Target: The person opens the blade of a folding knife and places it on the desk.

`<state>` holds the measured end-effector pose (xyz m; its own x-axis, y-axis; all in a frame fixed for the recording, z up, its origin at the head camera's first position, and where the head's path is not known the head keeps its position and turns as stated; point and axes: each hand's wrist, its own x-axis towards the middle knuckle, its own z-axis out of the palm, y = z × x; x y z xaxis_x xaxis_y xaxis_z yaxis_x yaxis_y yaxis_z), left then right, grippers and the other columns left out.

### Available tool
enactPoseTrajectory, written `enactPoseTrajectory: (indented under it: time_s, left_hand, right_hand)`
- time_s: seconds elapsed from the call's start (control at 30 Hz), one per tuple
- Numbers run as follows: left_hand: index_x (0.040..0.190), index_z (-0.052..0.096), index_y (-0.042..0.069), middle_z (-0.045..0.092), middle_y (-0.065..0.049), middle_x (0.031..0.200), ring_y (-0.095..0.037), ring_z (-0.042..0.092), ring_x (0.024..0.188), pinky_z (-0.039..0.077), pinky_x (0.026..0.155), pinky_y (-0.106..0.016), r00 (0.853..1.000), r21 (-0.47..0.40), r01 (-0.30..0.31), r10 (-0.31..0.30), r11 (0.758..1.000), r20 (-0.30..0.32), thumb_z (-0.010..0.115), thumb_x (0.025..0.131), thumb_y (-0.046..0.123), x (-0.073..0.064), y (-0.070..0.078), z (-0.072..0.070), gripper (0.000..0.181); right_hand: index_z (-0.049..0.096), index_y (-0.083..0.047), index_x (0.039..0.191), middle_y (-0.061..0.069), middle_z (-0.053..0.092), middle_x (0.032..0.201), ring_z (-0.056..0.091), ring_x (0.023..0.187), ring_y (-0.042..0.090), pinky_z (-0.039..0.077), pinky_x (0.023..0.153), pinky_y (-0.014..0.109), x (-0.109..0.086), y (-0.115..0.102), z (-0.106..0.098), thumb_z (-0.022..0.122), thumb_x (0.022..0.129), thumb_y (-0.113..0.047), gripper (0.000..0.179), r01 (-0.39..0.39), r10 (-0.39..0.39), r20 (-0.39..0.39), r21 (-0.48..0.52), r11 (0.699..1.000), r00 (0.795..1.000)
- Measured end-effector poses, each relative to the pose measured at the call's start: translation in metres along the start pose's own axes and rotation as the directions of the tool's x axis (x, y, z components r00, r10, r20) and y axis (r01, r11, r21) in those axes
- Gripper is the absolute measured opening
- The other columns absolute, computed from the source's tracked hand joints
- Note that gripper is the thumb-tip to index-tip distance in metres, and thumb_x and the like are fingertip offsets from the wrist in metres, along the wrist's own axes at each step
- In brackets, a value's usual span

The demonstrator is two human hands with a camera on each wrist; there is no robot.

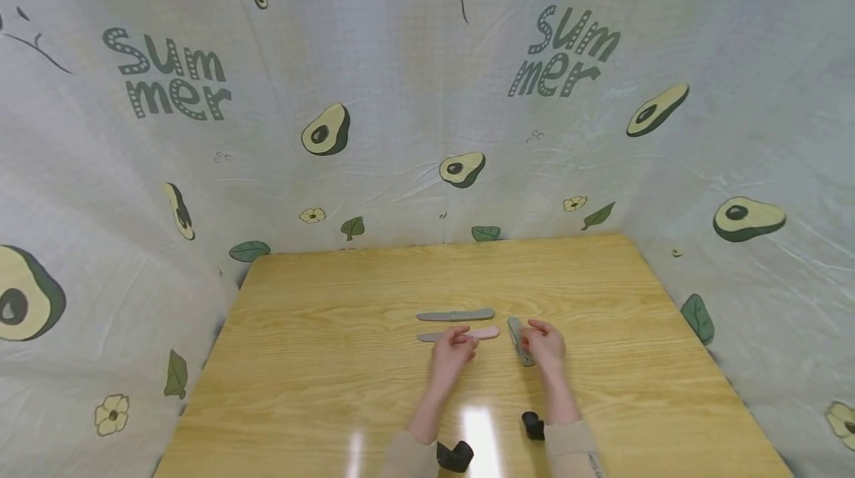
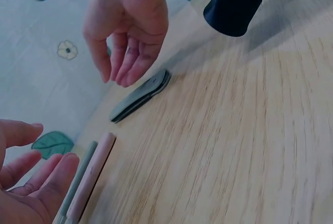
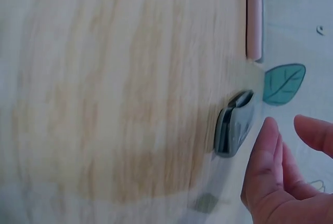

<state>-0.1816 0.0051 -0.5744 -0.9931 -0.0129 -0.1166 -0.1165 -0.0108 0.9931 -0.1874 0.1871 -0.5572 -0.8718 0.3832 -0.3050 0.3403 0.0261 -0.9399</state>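
Observation:
Two unfolded folding knives lie side by side on the wooden table, blades pointing left. The farther one has a grey-green handle; the nearer a pink handle. My left hand hovers over the pink knife and covers part of it, fingers loosely bent and holding nothing. To the right lies a folded grey-green folding knife, its blade tucked in, also seen as a folded knife in the left wrist view. My right hand is beside it, fingers relaxed, with a gap between them.
The wooden table reaches back to a white curtain printed with avocados and leaves, which also hangs at both sides. Black wrist devices sit on both forearms. Bright glare lies on the table's near part.

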Motion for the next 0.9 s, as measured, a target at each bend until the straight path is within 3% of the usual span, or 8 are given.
enactPoseTrajectory:
  time_s: [0.13, 0.37, 0.6, 0.8, 0.9]
  left_hand:
    - [0.112, 0.063, -0.01, 0.068, -0.009, 0.087, -0.017, 0.066, 0.078, 0.062, 0.069, -0.03, 1.0, -0.006, -0.018, 0.018, 1.0, 0.003, 0.069, 0.085, 0.001, -0.001, 0.0, 0.019, 0.03]
    - [0.109, 0.064, -0.01, 0.07, -0.013, 0.089, -0.021, 0.068, 0.079, 0.061, 0.069, -0.027, 1.0, -0.03, -0.007, 0.007, 1.0, -0.001, 0.069, 0.084, -0.002, -0.002, -0.003, 0.043, 0.027]
    - [0.109, 0.064, -0.011, 0.07, -0.012, 0.09, -0.018, 0.067, 0.08, 0.06, 0.068, -0.024, 0.999, 0.007, -0.032, 0.032, 0.999, 0.019, 0.069, 0.084, -0.001, 0.003, -0.008, 0.059, 0.028]
    - [0.11, 0.064, -0.01, 0.069, -0.014, 0.093, -0.018, 0.066, 0.082, 0.059, 0.069, -0.025, 0.998, 0.026, -0.039, 0.038, 0.999, 0.055, 0.067, 0.084, -0.003, 0.008, -0.01, 0.074, 0.027]
    - [0.11, 0.065, -0.008, 0.068, -0.015, 0.096, -0.02, 0.065, 0.087, 0.06, 0.073, -0.028, 0.999, 0.061, -0.026, 0.024, 0.998, 0.033, 0.067, 0.083, -0.002, 0.008, -0.01, 0.081, 0.028]
  right_hand:
    - [0.053, 0.012, 0.127, 0.017, 0.063, 0.099, 0.062, 0.08, 0.019, 0.053, 0.064, 0.017, 0.0, 0.002, -0.003, 0.059, 0.09, -0.006, 0.042, 0.028, -0.03, -0.037, -0.056, 0.998, 0.999]
    - [0.051, 0.01, 0.13, 0.03, 0.054, 0.125, 0.052, 0.113, 0.04, 0.047, 0.089, 0.035, 0.002, 0.008, -0.009, 0.057, 0.092, -0.009, 0.043, 0.043, -0.047, -0.02, -0.158, 0.986, 0.999]
    - [0.051, 0.012, 0.13, 0.032, 0.054, 0.125, 0.057, 0.106, 0.036, 0.048, 0.073, 0.016, 0.006, 0.01, -0.015, 0.058, 0.092, -0.006, 0.042, 0.084, -0.082, 0.023, -0.177, 0.981, 0.996]
    - [0.048, 0.014, 0.133, 0.035, 0.051, 0.127, 0.057, 0.107, 0.035, 0.054, 0.08, 0.022, 0.007, 0.009, -0.014, 0.057, 0.093, -0.004, 0.045, 0.09, -0.081, 0.064, -0.153, 0.984, 0.995]
    - [0.046, 0.014, 0.134, 0.035, 0.05, 0.127, 0.057, 0.106, 0.035, 0.052, 0.076, 0.018, 0.007, 0.009, -0.013, 0.056, 0.092, -0.004, 0.046, 0.087, -0.076, 0.076, -0.158, 0.984, 0.994]
